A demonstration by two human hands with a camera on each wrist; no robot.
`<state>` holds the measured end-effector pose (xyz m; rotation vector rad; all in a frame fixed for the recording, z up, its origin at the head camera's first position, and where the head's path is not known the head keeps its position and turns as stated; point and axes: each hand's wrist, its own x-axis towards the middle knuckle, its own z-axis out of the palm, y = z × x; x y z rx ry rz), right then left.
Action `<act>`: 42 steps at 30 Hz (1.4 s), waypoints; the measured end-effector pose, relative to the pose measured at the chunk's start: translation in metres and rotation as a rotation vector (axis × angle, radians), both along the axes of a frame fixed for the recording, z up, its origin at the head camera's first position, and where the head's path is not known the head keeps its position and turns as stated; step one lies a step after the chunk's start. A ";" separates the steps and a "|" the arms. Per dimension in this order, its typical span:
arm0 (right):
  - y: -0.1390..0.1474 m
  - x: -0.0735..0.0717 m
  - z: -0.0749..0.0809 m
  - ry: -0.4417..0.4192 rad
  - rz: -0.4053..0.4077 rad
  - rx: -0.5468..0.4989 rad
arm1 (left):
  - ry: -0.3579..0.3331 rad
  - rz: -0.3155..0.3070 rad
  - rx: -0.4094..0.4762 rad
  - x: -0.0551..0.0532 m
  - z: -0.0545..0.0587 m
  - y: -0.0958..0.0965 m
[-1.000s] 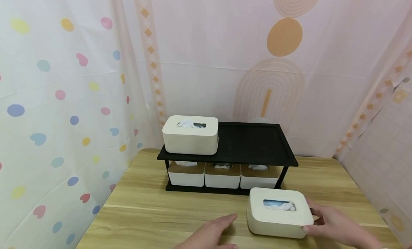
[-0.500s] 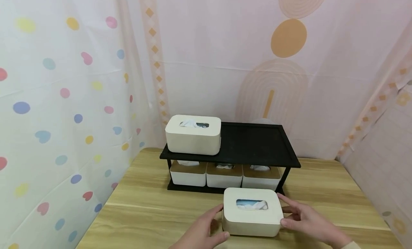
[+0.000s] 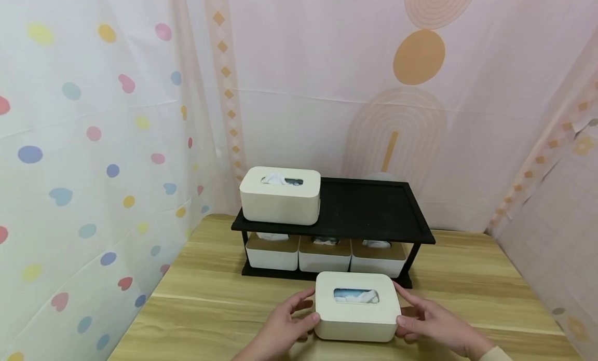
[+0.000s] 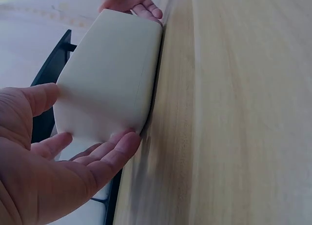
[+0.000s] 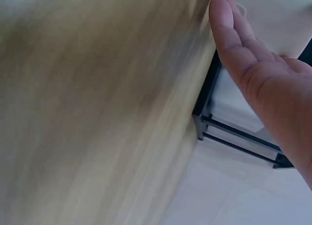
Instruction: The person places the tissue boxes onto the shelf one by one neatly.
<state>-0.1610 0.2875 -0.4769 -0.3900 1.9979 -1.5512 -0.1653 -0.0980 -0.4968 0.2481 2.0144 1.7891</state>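
A cream tissue box [image 3: 357, 327] with a slot in its lid sits low at the front of the table, between my two hands. My left hand [image 3: 285, 324] grips its left end, thumb at the front corner and fingertips along the side, as the left wrist view also shows on the box [image 4: 109, 73]. At the right end, my right hand [image 3: 432, 322] holds it with thumb in front and forefinger toward the back corner. White tissue shows in the slot. Whether the base touches the wood I cannot tell; a thin dark line runs beneath it.
Just behind stands a black two-tier rack [image 3: 374, 208]. Another cream tissue box [image 3: 280, 203] is on its top left; three white boxes with brown lids [image 3: 324, 257] fill the lower tier. Patterned curtains [image 3: 299, 65] surround the wooden table [image 3: 196, 309].
The tissue box has slid left from the right side, guided by my right hand. My left hand, apart from it at first, now holds its left end.
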 end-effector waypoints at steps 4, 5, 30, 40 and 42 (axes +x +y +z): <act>0.001 -0.003 -0.004 -0.066 0.006 -0.050 | -0.026 -0.004 0.018 -0.001 0.000 0.000; 0.002 -0.003 -0.005 -0.078 0.007 -0.062 | -0.034 -0.003 0.021 -0.001 0.000 0.000; 0.006 -0.008 -0.014 -0.181 0.024 -0.173 | -0.137 -0.003 0.056 -0.005 -0.005 0.000; 0.007 -0.007 -0.012 -0.181 0.032 -0.181 | -0.142 -0.003 0.048 -0.007 -0.008 0.000; 0.007 -0.007 -0.012 -0.183 0.036 -0.186 | -0.143 -0.002 0.045 -0.007 -0.009 0.000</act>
